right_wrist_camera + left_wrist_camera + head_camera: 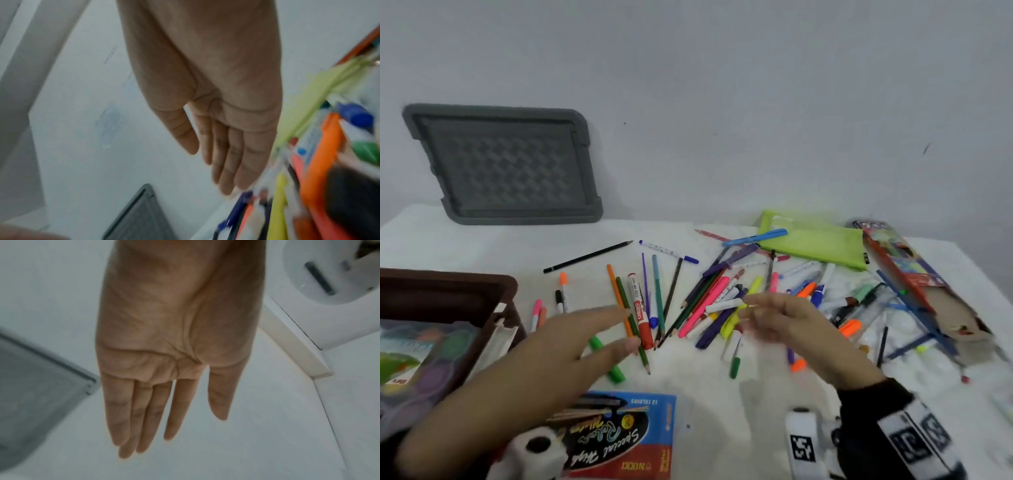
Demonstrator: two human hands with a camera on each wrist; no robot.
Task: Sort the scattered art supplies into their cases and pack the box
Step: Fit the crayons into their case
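Several pencils, pens and markers lie scattered across the white table. My left hand hovers open, fingers straight, over a green marker and beside a red marker; its palm is empty. My right hand is also open and blurred, above the pile's middle, its straight fingers holding nothing. A lime green pouch lies at the back right. A long pencil carton lies open at the far right. A blue pencil box sits near me.
A brown box at the left holds a paint palette. Its grey lid leans against the white wall at the back left. Wrist cameras show at the bottom edge.
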